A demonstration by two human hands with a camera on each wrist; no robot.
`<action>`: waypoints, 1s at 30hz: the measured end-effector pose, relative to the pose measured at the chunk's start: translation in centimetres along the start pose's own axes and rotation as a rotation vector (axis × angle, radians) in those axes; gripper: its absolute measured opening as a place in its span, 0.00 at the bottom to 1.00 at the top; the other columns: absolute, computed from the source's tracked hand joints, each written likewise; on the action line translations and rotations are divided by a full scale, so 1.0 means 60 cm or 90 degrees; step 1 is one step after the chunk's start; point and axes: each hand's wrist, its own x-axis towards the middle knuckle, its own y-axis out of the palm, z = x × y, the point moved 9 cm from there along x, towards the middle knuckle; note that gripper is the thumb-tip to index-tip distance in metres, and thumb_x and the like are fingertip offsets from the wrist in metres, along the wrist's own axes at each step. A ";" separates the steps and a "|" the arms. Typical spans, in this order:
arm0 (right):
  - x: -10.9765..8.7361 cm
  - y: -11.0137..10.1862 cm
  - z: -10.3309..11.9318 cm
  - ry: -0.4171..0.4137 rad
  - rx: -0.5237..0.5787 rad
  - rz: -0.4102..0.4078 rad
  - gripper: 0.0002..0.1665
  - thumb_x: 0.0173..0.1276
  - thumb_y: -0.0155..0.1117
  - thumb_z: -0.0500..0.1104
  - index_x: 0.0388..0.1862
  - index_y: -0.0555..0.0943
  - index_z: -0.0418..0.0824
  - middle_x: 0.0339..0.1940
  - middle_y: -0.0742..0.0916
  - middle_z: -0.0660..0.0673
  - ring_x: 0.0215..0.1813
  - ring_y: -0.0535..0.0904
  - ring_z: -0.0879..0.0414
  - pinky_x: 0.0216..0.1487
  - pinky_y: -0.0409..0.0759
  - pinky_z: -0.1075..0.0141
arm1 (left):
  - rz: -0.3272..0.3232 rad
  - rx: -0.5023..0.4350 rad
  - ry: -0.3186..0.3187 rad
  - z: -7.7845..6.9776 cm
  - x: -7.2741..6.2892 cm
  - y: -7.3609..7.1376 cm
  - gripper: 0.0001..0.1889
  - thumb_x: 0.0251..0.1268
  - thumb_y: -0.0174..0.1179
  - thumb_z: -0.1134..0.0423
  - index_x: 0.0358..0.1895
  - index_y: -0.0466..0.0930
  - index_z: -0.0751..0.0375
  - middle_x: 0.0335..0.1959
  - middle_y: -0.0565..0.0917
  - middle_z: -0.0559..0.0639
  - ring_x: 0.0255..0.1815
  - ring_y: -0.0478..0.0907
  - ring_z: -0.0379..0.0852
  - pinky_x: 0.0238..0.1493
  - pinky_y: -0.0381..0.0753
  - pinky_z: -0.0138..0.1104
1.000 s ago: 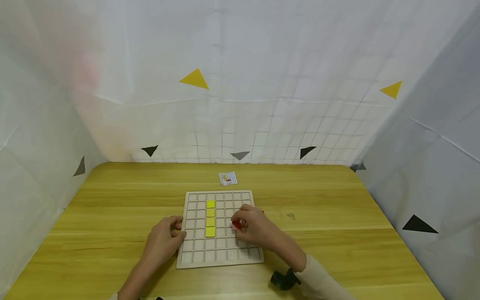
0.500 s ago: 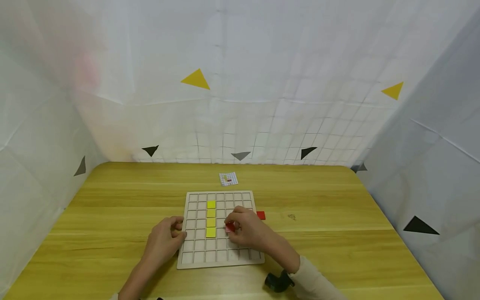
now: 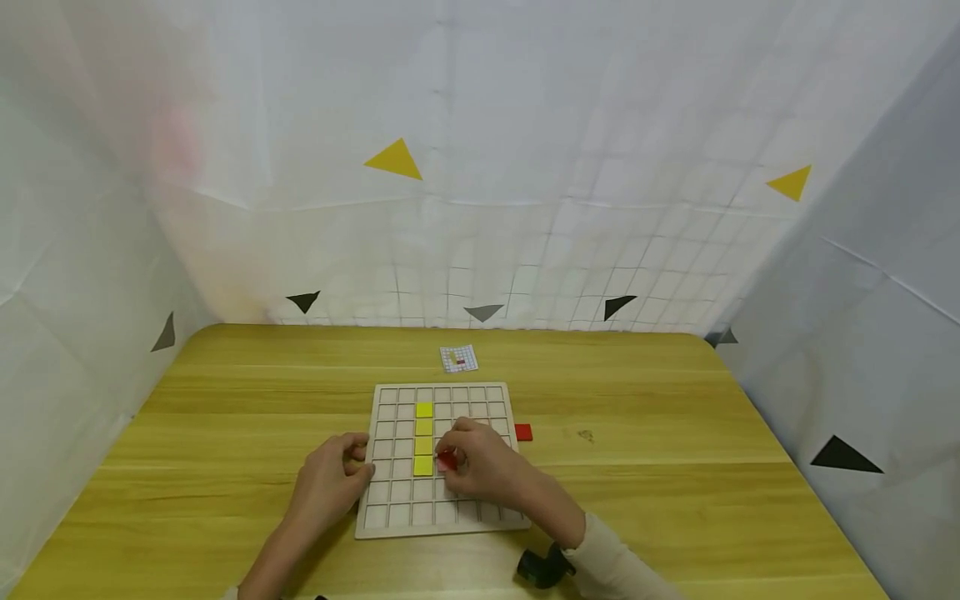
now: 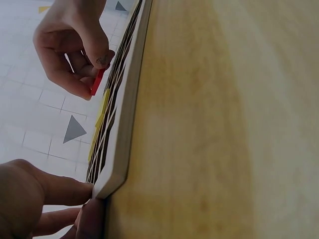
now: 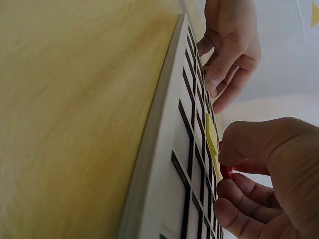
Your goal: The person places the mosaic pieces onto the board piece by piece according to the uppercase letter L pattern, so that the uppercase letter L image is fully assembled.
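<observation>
A pale wooden grid board (image 3: 400,492) lies on the table, with several yellow square tiles (image 3: 423,427) in one column. My right hand (image 3: 480,461) pinches a red square tile (image 3: 447,460) between thumb and fingers, low over the board, just right of the lowest yellow tile. In the left wrist view this red tile (image 4: 97,82) tilts close to the board's surface. At the board's left edge, my left hand (image 3: 332,477) holds it with curled fingers and thumb. Another red tile (image 3: 523,432) lies by the board's right edge.
Behind the board lies a small printed card (image 3: 459,358) with a coloured grid pattern. A black object (image 3: 543,568) is near the right sleeve at the front. White sheets (image 3: 480,125) enclose the table's back and sides.
My right hand has carried the red tile leftward across the board to beside the yellow column, uncovering the second red tile. My left hand has stayed at the left edge.
</observation>
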 end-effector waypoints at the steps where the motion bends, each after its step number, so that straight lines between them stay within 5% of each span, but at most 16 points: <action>1: 0.000 0.002 -0.001 0.001 -0.002 0.002 0.13 0.57 0.72 0.35 0.43 0.85 0.41 0.37 0.80 0.51 0.37 0.75 0.60 0.38 0.74 0.74 | 0.000 0.001 0.001 0.000 0.000 0.000 0.23 0.60 0.68 0.67 0.60 0.79 0.66 0.42 0.81 0.50 0.36 0.79 0.43 0.37 0.78 0.38; 20: -0.003 0.006 -0.002 0.003 -0.010 0.014 0.17 0.55 0.72 0.35 0.46 0.85 0.41 0.39 0.81 0.51 0.37 0.76 0.61 0.38 0.74 0.75 | -0.001 -0.001 0.003 -0.003 0.000 -0.002 0.24 0.59 0.67 0.67 0.60 0.79 0.66 0.42 0.82 0.50 0.37 0.80 0.43 0.38 0.80 0.39; 30: -0.015 -0.017 -0.013 0.004 -0.017 -0.036 0.14 0.55 0.71 0.34 0.43 0.85 0.40 0.37 0.82 0.49 0.35 0.77 0.57 0.36 0.75 0.73 | 0.003 0.000 -0.001 0.001 0.000 0.000 0.24 0.60 0.67 0.67 0.61 0.79 0.66 0.42 0.81 0.51 0.37 0.80 0.44 0.37 0.80 0.38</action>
